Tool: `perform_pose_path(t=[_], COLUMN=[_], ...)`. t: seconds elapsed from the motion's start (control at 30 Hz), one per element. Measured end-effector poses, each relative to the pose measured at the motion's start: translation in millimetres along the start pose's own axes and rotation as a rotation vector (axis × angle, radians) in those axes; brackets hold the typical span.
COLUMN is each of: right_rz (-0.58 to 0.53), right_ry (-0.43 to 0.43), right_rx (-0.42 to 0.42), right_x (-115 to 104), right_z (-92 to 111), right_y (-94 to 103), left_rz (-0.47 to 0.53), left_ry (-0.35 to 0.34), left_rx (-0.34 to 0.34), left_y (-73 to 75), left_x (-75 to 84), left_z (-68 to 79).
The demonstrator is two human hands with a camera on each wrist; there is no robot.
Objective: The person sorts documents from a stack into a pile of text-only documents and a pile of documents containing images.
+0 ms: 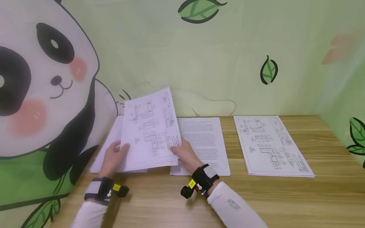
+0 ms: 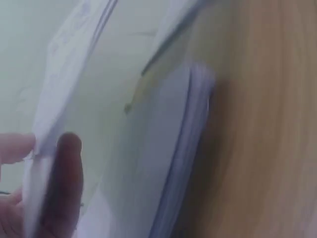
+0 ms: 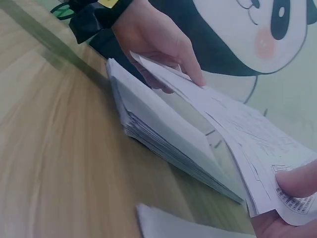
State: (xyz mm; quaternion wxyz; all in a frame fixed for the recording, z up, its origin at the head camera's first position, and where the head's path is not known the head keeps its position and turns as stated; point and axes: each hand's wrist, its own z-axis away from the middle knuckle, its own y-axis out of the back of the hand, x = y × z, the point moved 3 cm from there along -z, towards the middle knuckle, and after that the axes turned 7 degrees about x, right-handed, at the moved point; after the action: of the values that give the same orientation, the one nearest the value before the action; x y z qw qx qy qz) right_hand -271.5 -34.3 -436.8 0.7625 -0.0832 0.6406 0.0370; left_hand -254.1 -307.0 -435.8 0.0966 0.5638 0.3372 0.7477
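above the left stack (image 1: pixel 114 133): drawing sheets (image 1: pixel 151 133) are hovering, long axis pointing toward the wall (image 1: pixel 199 63)
left hand (image 1: pixel 112 158): thumb and fingers are pinching the left edge
right hand (image 1: pixel 186 155): pinching the right edge

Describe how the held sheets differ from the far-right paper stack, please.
The held sheets are raised and tilted, whereas the far-right stack lies flat on the table. The left hand and right hand grip the held sheets; neither touches the far-right stack. Both are white paper with printed line drawings, including an L-shaped part.
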Motion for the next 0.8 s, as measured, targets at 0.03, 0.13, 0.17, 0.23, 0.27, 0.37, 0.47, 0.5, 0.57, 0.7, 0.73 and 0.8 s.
perform_pose_path(t=[0.03,0.13,0.17,0.23,0.27,0.37,0.47,0.5,0.57,0.7,0.73,0.8], right_rz=[0.002,0.020,0.031,0.058,0.068,0.097,0.129,0.141,0.162,0.185,0.185,0.208], right_ry=[0.005,0.023,0.033,0.050,0.052,0.065,0.066,0.066,0.071,0.065,0.060,0.035], right_rx=[-0.013,-0.019,-0.011,0.016,0.034,0.084,0.128,0.141,0.168,0.201,0.201,0.207], right_x=[-1,-6,-7,-9,-9,-9,-6,-6,-7,-13,-16,-21], right_z=[1,7,8,11,13,16,18,19,21,25,26,29], right_y=[5.9,23.0,28.7,39.5,44.5,58.2,72.0,76.9,87.3,109.8,115.5,127.3], left_rz=[0.029,0.123,0.146,0.197,0.220,0.257,0.281,0.289,0.303,0.341,0.354,0.372], left_ry=[-0.014,-0.079,-0.105,-0.143,-0.152,-0.183,-0.232,-0.254,-0.284,-0.346,-0.363,-0.385], left_rx=[-0.012,-0.055,-0.067,-0.087,-0.092,-0.102,-0.106,-0.110,-0.118,-0.152,-0.168,-0.187], left_y=[-4.1,-19.1,-24.6,-35.9,-40.8,-55.3,-68.2,-72.5,-80.8,-98.1,-102.5,-110.8], left_x=[4.1,18.7,24.3,34.8,39.1,50.9,62.0,65.9,73.4,87.1,90.6,96.8], left_z=[1.5,7.1,9.4,13.5,15.2,20.6,25.9,27.9,32.1,40.0,41.8,45.5])
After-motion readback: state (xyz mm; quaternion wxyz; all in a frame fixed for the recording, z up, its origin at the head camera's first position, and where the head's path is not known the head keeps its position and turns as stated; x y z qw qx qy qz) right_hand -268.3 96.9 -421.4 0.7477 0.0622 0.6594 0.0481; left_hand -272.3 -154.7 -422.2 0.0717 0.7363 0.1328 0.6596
